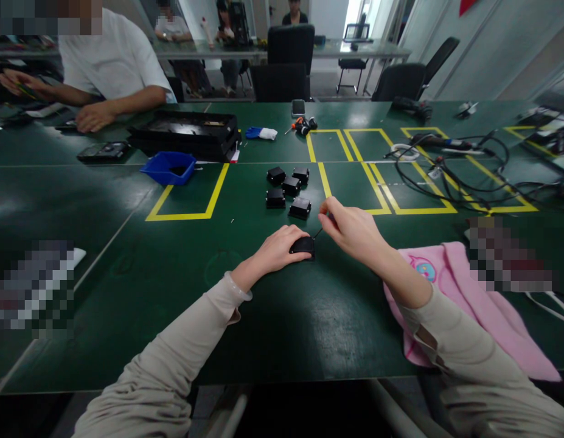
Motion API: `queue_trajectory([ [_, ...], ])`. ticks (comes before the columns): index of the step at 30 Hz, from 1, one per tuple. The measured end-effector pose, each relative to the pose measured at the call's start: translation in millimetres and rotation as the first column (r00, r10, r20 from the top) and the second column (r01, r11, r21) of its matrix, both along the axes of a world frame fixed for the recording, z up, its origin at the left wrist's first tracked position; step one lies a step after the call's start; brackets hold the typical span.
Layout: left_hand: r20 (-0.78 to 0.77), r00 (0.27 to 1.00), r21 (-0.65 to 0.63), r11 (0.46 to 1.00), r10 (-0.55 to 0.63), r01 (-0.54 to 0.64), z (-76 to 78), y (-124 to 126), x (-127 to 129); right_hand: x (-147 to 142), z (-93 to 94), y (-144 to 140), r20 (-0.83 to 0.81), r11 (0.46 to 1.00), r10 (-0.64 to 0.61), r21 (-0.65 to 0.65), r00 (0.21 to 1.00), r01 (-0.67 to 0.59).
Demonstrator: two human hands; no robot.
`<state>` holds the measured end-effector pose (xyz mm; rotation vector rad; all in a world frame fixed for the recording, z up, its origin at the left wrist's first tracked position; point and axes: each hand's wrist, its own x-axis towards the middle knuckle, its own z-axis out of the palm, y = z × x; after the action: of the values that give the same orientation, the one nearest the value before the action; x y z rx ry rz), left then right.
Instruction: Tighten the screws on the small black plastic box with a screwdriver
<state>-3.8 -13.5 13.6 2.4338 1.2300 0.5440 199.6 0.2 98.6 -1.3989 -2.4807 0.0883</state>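
My left hand (284, 248) is closed around a small black box (303, 245) at the middle of the green table, thumb on the near side and fingers over the far side. My right hand (348, 226) pinches a thin dark rod (317, 232), whose lower end meets the right side of that box. My fingers hide the rod's upper end, so its kind cannot be made out. Just beyond my hands several similar black boxes (291, 185) lie in a loose group.
A blue scoop-shaped bin (169, 168) and a black tray (185, 134) stand at the left. Pink cloth (464, 298) lies by my right forearm. Black cables (446, 182) sprawl at the right. Across the table, a person (112, 67) handles something.
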Motion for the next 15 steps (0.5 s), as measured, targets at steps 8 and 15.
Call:
queue_trajectory([
  [8, 0.004, 1.0, -0.008, 1.0, 0.0, 0.0, 1.8, 0.0, 0.8, -0.4, 1.2, -0.5, -0.01, 1.0, 0.021, -0.019, 1.0, -0.021],
  [15, -0.002, 1.0, -0.004, 1.0, -0.003, 0.002, 1.0, 0.1, 0.6, 0.3, -0.1, 0.4, 0.034, 1.0, 0.008, 0.002, 0.999, -0.008],
])
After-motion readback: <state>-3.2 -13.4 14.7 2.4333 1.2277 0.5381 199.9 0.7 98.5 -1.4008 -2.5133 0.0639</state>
